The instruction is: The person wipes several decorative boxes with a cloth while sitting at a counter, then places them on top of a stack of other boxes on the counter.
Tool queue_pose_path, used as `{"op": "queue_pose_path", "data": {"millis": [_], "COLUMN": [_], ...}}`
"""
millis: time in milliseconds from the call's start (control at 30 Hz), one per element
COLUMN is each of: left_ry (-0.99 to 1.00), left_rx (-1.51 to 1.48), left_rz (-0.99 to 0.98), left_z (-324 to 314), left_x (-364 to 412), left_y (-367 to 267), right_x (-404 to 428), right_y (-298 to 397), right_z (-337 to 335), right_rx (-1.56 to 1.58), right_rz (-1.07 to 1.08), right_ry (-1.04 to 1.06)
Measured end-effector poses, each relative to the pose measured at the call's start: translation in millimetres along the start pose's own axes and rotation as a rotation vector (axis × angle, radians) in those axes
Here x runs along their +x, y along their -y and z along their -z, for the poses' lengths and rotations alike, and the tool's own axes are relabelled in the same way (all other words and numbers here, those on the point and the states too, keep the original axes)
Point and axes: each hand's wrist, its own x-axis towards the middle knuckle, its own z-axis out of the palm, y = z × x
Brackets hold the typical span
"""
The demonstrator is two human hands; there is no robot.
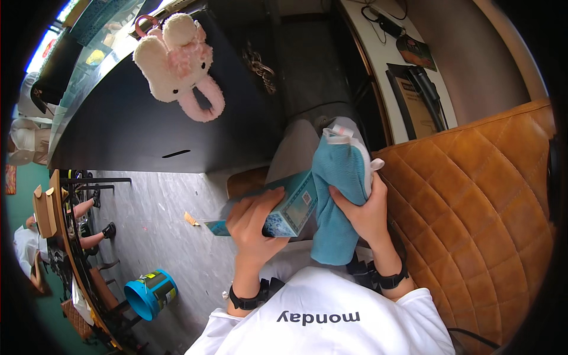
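Note:
My left hand (255, 222) grips a teal patterned carton (290, 215) that bears a printed code. Its fingers lie over the top, and a teal flap (216, 227) sticks out to the left of the hand. In my right hand (368, 213) is a folded teal cloth (339, 164) with white edging, a small white loop and a tag at its far end. The thumb presses on the cloth's face. Cloth and carton are side by side above my lap, and the cloth overlaps the carton's right end in view.
A white and pink plush rabbit (177, 66) is in front of a black panel (120, 137). Brown quilted seating (461, 199) runs along my right, near a white shelf (377, 44) with black items. A blue bucket (142, 297) stands on the grey floor (146, 230). Another person (26, 244) sits far left.

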Motion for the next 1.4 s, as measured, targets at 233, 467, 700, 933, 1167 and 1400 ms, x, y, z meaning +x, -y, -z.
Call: {"op": "queue_pose_path", "data": {"millis": [233,467,700,933,1167,1400], "left_ry": [0.089,0.065,0.056,0.084,0.019,0.018], "left_rx": [-0.033,-0.022,0.069,0.088,0.116,0.147], "left_rz": [0.032,0.015,-0.066,-0.029,-0.056,-0.078], "left_z": [-1.4,6.8,5.6,8.3,15.1,14.8], "left_x": [-0.5,1.7,0.0,2.4,4.3,-2.3], "left_y": [-0.7,-2.3,-1.1,2.6,9.1,4.8], "right_x": [-27.5,-24.3,2.0,-22.4,-28.2,-10.6], "right_y": [25.4,12.5,-5.1,17.3,26.9,15.7], "right_z": [-8.2,-3.9,-1.5,-13.3,-18.0,-11.1], "right_rx": [-0.022,-0.035,0.006,-0.033,-0.094,-0.248], "right_rz": [0.503,0.284,0.022,0.493,0.566,0.050], "right_ry": [-0.029,-0.036,0.053,0.021,0.006,0.152]}}
